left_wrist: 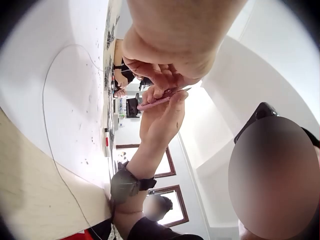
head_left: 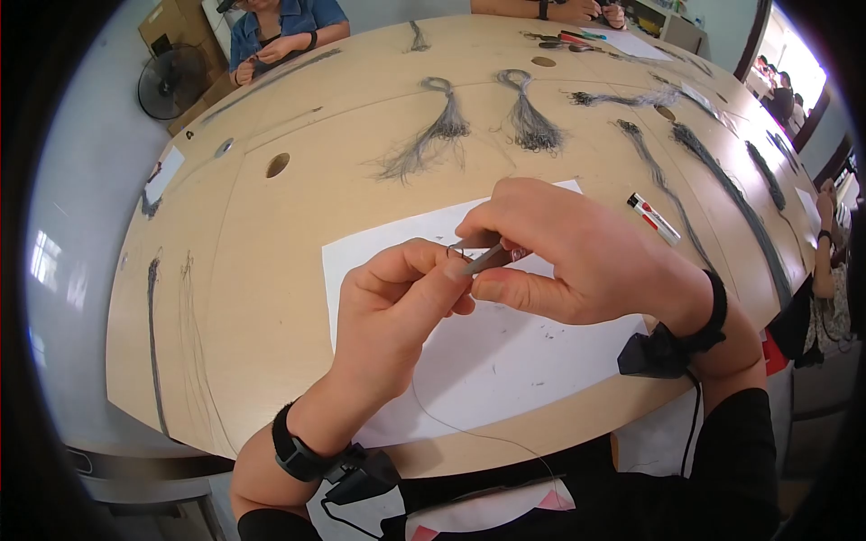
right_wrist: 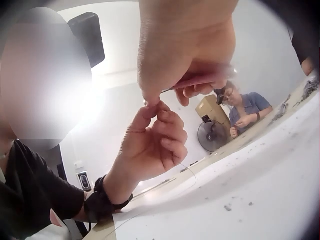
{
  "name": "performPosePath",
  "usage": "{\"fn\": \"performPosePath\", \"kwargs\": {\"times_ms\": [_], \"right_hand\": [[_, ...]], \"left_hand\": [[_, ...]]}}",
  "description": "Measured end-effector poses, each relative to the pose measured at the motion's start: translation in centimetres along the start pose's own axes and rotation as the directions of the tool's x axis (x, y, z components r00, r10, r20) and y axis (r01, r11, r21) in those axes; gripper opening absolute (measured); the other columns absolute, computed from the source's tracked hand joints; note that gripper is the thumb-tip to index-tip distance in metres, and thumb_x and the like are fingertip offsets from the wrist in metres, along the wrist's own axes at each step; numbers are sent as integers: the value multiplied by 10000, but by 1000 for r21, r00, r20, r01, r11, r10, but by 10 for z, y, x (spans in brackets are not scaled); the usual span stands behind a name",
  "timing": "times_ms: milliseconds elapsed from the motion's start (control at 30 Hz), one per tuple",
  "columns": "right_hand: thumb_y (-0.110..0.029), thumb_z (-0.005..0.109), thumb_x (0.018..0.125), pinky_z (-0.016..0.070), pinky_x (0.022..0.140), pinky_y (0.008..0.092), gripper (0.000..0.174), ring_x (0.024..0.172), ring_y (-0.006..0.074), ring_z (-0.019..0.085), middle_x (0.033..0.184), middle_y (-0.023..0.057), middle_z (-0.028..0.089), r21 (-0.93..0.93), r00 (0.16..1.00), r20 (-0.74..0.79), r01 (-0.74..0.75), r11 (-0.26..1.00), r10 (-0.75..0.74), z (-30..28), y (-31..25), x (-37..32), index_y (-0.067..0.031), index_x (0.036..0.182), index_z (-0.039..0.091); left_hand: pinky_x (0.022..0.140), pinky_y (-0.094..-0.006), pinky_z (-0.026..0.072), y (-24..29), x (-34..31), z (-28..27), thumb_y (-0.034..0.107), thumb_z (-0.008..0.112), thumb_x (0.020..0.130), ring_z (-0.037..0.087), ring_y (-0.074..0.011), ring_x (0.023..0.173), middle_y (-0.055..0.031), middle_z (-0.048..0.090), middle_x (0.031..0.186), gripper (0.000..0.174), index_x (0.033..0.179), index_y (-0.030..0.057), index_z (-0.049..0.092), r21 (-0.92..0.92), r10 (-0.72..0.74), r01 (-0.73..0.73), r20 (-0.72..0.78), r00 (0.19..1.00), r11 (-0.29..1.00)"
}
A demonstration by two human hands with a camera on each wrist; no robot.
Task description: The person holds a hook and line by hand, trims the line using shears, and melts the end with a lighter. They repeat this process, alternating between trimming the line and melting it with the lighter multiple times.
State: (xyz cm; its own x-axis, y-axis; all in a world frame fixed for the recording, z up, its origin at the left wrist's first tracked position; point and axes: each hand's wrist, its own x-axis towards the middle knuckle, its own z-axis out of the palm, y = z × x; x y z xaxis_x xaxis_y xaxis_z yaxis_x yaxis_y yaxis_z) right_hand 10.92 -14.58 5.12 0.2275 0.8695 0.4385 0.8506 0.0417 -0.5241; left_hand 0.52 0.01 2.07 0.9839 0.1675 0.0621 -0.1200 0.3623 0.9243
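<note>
Both hands meet over the white sheet of paper (head_left: 505, 361). Between thumb and index finger, my left hand (head_left: 388, 302) pinches a small dark hook (head_left: 457, 252), mostly covered by fingertips. A thin grey line (head_left: 469, 431) trails from that hand across the paper toward the lap. My right hand (head_left: 577, 252) holds small scissors (head_left: 487, 260) with grey metal blades, whose tips come right up to the left fingertips and the hook. In the left wrist view the pink handle (left_wrist: 154, 103) of the scissors shows in the right hand; the right wrist view shows the pink handle (right_wrist: 205, 79) under the palm.
Tied bundles of grey line, one (head_left: 446, 122) and another (head_left: 532, 117), lie beyond the paper. Long dark strands (head_left: 731, 198) stretch along the right side. A white marker (head_left: 654, 219) lies right of the paper. Dark specks dot the sheet. Other people sit around the table (head_left: 271, 270).
</note>
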Motion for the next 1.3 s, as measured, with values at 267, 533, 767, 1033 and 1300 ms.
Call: {"fn": "performPosePath", "kwargs": {"times_ms": [267,533,767,1033,1300], "right_hand": [[-216,559,745,370,592,309,228,660,239,458,669,76,459,-109,998,18,57,992,-56,3,5,2,-46,885,500],[-235,505,771,382,639,339,238,709,277,470,714,120,486,-128,994,107,-24,992,37,-1,3,1,1,803,506],[-224,506,770,392,620,343,222,703,287,481,703,123,493,-155,998,68,20,988,-10,-3,6,0,-5,807,511],[-185,571,748,356,497,241,217,528,137,418,669,59,492,87,985,-26,-166,982,168,-1,-2,-1,-9,858,508],[-69,534,739,313,482,192,86,541,64,385,616,4,452,334,965,-57,-224,915,257,11,-10,4,5,777,511]], "left_hand": [[606,-203,426,1,1,-1,76,529,784,508,-75,650,-24,555,743,63,784,24,565,44,-44,43,31,999,998],[605,-201,428,2,2,-2,77,536,781,505,-70,664,-18,552,741,61,783,24,565,125,-14,9,37,999,992],[596,-199,434,-1,4,-4,78,537,781,505,-67,654,-17,553,752,60,784,24,563,132,0,-9,67,998,991],[597,-201,434,1,3,-2,68,534,779,509,-72,662,-24,560,773,56,785,20,560,84,78,-82,49,996,993],[548,-165,398,-9,2,0,56,542,770,491,-44,616,-12,549,693,61,789,0,555,190,101,-105,30,994,976]]}}
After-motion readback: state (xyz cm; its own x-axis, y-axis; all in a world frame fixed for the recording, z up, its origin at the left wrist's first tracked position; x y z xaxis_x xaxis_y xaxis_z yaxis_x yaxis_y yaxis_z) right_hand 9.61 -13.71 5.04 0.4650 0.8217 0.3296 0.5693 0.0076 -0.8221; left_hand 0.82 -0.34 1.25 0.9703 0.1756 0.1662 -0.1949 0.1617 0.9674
